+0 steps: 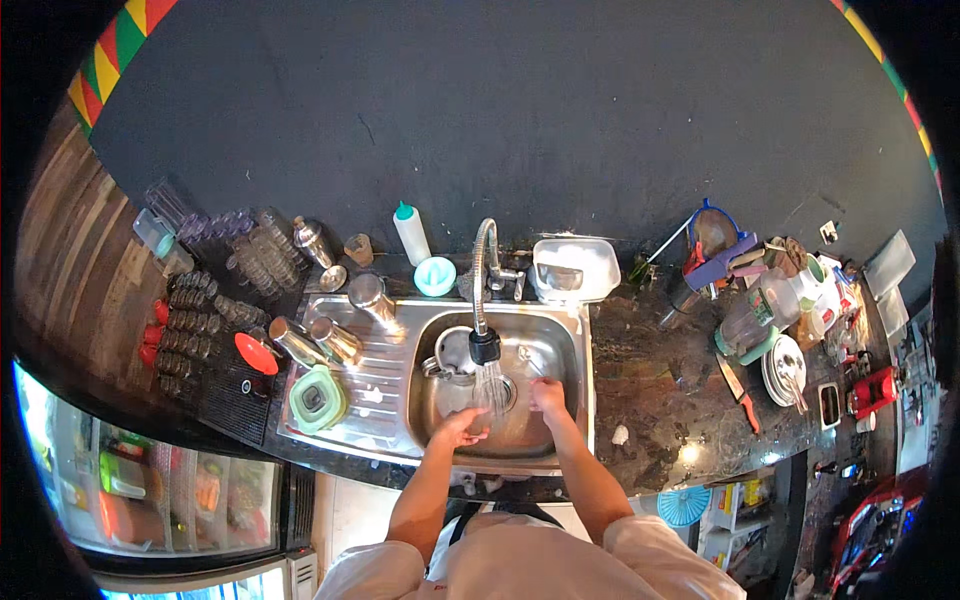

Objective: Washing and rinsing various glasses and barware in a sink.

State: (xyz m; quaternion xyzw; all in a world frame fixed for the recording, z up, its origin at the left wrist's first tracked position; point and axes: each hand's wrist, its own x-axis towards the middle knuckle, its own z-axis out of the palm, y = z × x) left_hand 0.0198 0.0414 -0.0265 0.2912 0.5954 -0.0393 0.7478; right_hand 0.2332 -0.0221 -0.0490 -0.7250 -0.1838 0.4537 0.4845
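Both my hands are over the steel sink [425, 395], around the stream from the black spray head [484, 347] of a coiled faucet. My left hand [460, 428] is open at the left of the water, fingers stretched toward it and holding nothing. Right of the stream, my right hand [547, 394] is closed. A thin metal spoon [527, 355] reaches up and left from its fingers, its handle end hidden by them. A metal vessel with a handle [455, 350] lies in the sink's back left, partly behind the spray head.
On the left drainboard stand metal cups [338, 342] and a green-lidded container [318, 400]. Behind the sink are a white squeeze bottle [411, 235] and a clear plastic tub [577, 268]. At right, a knife [740, 395] lies by stacked plates [783, 370] and a blender jar [750, 320].
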